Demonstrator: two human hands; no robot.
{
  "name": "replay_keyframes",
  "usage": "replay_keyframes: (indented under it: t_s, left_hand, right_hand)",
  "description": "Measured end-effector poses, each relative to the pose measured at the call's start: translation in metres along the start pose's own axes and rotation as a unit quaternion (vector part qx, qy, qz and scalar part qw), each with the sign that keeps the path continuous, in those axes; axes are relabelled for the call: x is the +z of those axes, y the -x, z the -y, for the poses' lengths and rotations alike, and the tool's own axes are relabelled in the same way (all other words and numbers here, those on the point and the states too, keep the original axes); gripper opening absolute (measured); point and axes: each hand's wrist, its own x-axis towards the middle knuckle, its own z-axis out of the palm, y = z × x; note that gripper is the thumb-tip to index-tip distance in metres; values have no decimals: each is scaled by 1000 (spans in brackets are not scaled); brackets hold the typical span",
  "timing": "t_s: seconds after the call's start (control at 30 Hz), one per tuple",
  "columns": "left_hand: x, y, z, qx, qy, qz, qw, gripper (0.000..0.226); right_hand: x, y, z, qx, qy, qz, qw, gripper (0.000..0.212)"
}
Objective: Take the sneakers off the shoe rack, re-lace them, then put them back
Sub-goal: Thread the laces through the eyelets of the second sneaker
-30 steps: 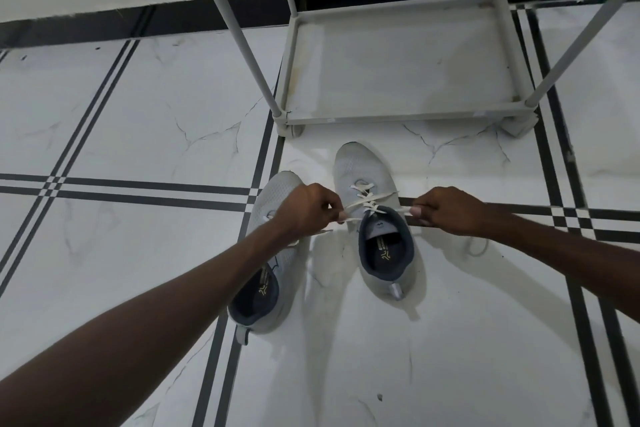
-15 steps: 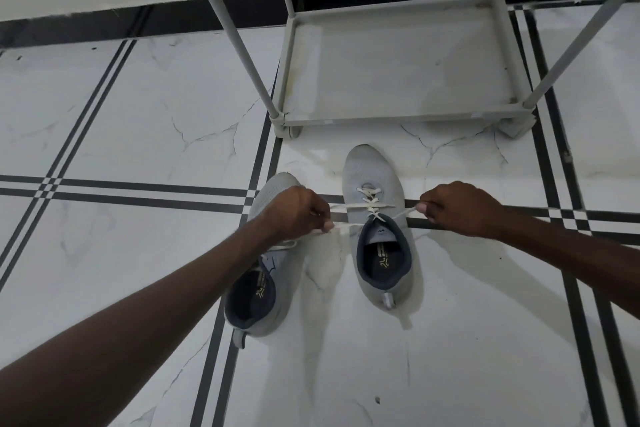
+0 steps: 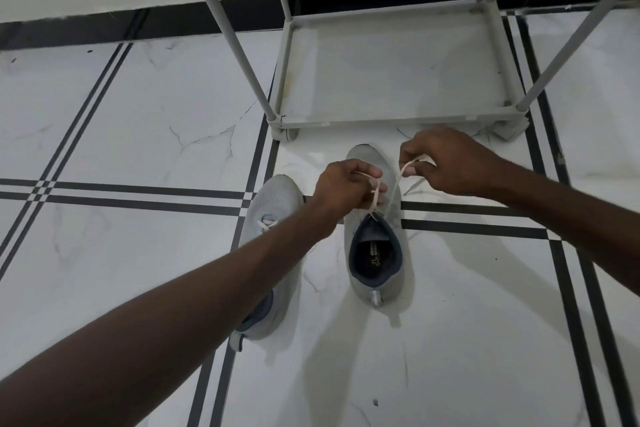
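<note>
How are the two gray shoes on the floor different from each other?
Both hands, left hand and right hand, are pulling the lace on the right sneaker; nobody touches the left sneaker. The right sneaker's dark opening shows fully; the left sneaker's is mostly hidden under the forearm. The right sneaker sits closer to the shoe rack. Both are gray with pale laces.

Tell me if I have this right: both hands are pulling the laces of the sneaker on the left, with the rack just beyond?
Not quite. The head view shows both hands holding the laces of the right sneaker, not the left sneaker. The rack is indeed just beyond.
</note>
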Motion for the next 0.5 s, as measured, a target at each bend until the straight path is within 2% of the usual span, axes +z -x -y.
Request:
replay_keyframes:
  t_s: [0.07,0.17,0.37,0.43,0.5]
  left_hand:
    - [8,4,-2,-50,29,13,998,25]
    - [10,2,4,-68,20,25,997,27]
    - [-1,-1,0,-77,-60,146,984,22]
    - [-2,0,-2,-64,-89,144,984,25]
    - [-4,2,-2,-46,-68,137,987,22]
  right_hand:
    - [4,-2,2,-39,46,-57,997,3]
    - [11,-5,6,-73,77,-119,987,6]
    - [20,-10,11,-79,72,-140,984,8]
    - [23,-9,9,-67,77,-153,983,10]
    - [30,-8,8,-41,59,-170,983,17]
